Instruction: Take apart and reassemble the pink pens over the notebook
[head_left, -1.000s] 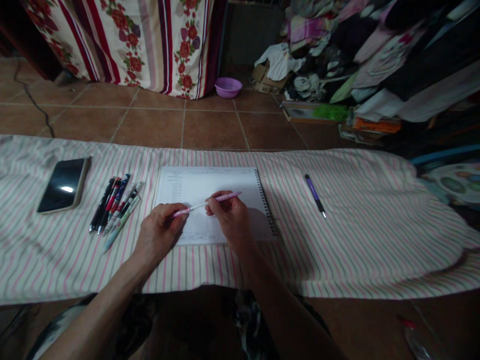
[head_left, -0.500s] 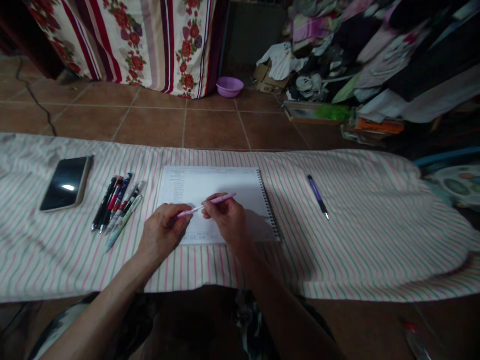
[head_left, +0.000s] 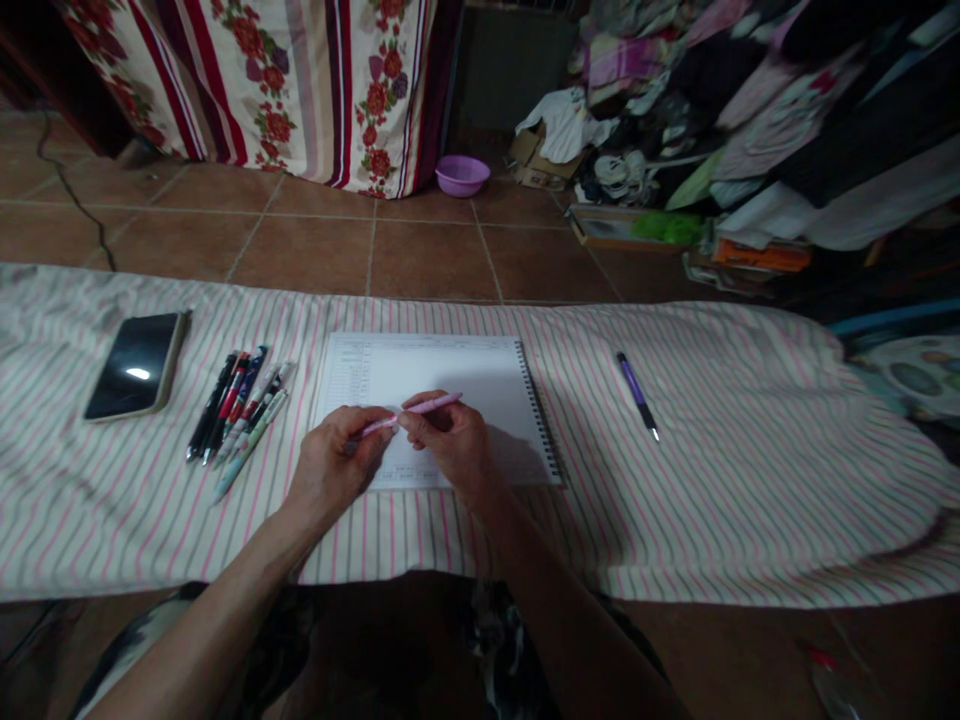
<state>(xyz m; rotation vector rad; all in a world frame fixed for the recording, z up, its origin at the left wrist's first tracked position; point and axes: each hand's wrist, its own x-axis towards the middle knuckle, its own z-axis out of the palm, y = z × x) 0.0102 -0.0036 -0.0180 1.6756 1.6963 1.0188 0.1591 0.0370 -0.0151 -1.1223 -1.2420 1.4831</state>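
Note:
Above a spiral-bound notebook, my left hand pinches the left pink part of a pen between thumb and fingers. My right hand grips the pen's longer pink barrel, which points up to the right. The two parts meet between my fingertips, and whether they are joined I cannot tell. The notebook lies open to a white page with printed lines along its left and bottom edges. Both wrists hover over its near edge.
Left of the notebook lies a bunch of several pens, with a phone beyond it. A purple pen rests at the right on the striped cloth. A purple basin stands on the tiled floor.
My hands have come closer together. The white length that showed between the pen's two pink parts is now almost covered. The other things lie as before.

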